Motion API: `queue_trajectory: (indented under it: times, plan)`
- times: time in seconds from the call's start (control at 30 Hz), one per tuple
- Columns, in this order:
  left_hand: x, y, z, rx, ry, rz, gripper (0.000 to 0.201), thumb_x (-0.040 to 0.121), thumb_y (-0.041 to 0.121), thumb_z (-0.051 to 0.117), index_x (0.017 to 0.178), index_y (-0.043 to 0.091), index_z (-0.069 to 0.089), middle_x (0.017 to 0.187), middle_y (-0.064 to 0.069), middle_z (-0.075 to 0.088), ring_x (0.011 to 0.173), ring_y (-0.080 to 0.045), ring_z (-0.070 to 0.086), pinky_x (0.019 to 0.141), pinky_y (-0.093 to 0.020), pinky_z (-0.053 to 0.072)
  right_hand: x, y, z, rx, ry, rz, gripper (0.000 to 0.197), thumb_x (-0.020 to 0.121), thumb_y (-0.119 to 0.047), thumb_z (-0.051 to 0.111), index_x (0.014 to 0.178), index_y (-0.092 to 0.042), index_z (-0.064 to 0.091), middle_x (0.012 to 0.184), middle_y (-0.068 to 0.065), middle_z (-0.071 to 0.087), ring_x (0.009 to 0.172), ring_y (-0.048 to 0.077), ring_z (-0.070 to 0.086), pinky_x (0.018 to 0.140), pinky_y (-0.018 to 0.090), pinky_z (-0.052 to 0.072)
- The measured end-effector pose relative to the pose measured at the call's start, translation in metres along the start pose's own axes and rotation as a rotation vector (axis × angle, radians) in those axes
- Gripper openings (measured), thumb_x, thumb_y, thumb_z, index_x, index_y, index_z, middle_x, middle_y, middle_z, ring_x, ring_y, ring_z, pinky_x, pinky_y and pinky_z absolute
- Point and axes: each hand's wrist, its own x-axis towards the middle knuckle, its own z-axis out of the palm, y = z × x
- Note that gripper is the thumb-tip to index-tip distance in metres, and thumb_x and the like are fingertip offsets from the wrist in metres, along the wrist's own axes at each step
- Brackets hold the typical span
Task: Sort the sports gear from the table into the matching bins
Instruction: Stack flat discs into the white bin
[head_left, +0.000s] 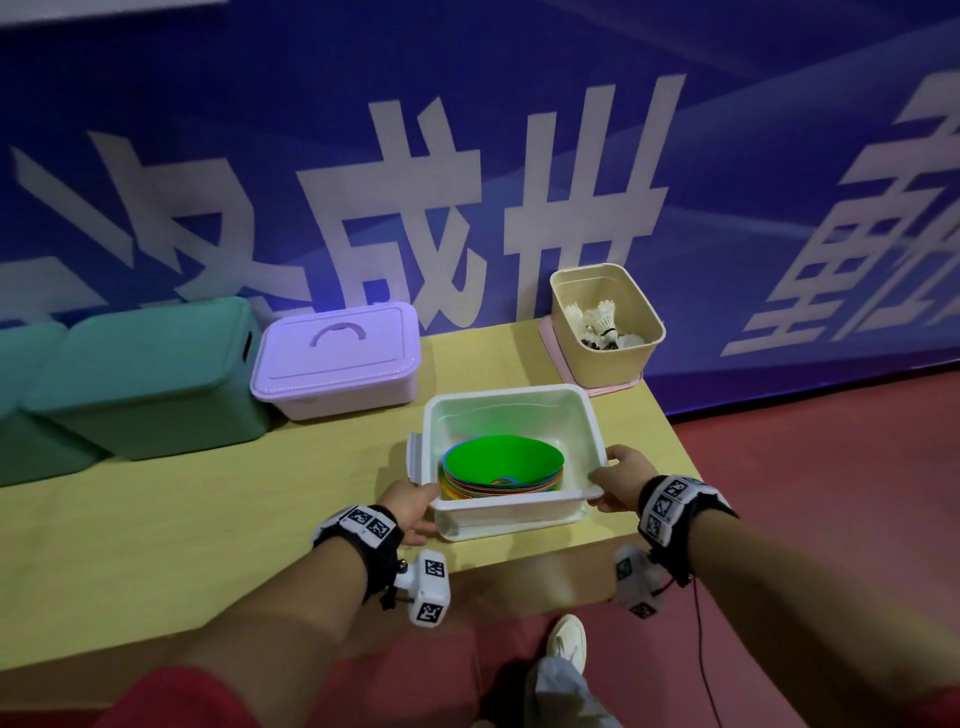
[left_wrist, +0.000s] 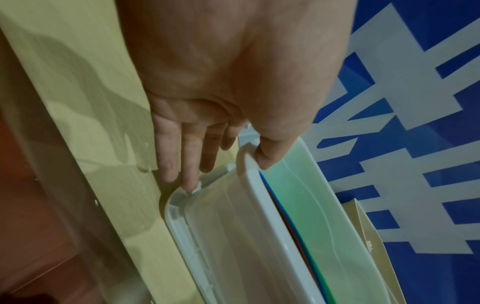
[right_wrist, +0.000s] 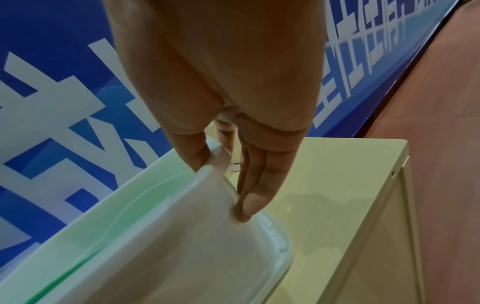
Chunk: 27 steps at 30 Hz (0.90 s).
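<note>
A white plastic bin (head_left: 511, 405) sits near the front right of the yellow table (head_left: 208, 519), tilted toward me. It holds a stack of flat coloured disc markers (head_left: 503, 462) with a green one on top. My left hand (head_left: 410, 512) grips the bin's near left corner, thumb over the rim (left_wrist: 249, 164) and fingers (left_wrist: 189, 164) along the outside. My right hand (head_left: 618, 483) grips the near right corner, thumb inside the rim (right_wrist: 205, 170) and fingers (right_wrist: 257, 185) on the outer wall.
A beige bin (head_left: 605, 325) with white shuttlecocks stands at the back right on a pink lid. A lidded lilac box (head_left: 337, 358) and teal lidded boxes (head_left: 150, 374) line the back left. A blue banner wall rises behind. The table's right edge (right_wrist: 402, 164) is close, red floor beyond.
</note>
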Motion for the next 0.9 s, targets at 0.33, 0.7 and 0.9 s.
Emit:
queue_trajectory:
  times: [0.33, 0.7, 0.9]
  plan:
    - [0.003, 0.024, 0.004, -0.162, 0.0, -0.043, 0.05, 0.097, 0.009, 0.048, 0.142, -0.004, 0.03, 0.117, -0.029, 0.06, 0.093, -0.041, 0.069, 0.082, -0.05, 0.057, 0.0, -0.025, -0.01, 0.031, -0.038, -0.001, 0.018, 0.087, 0.006, 0.055, 0.095, -0.01, 0.053, 0.089, 0.025, 0.065, 0.051, 0.029, 0.065, 0.043, 0.031, 0.053]
    - [0.014, 0.08, -0.006, -0.272, 0.13, 0.052, 0.03, 0.094, -0.003, 0.043, 0.124, -0.004, 0.039, 0.115, -0.034, 0.058, 0.082, -0.044, 0.068, 0.078, -0.056, 0.056, 0.033, -0.065, -0.021, 0.068, -0.088, -0.098, 0.014, 0.09, -0.011, 0.06, 0.104, -0.013, 0.058, 0.081, 0.015, 0.07, 0.06, 0.024, 0.066, 0.057, 0.032, 0.054]
    - [0.037, 0.085, -0.001, -0.287, 0.149, -0.018, 0.047, 0.095, -0.003, 0.041, 0.141, -0.006, 0.028, 0.083, -0.031, 0.058, 0.085, -0.044, 0.065, 0.086, -0.057, 0.053, 0.066, -0.06, -0.024, 0.198, -0.087, -0.036, 0.029, 0.101, -0.036, 0.041, 0.109, -0.013, 0.057, 0.081, 0.012, 0.065, 0.064, 0.026, 0.064, 0.057, 0.03, 0.051]
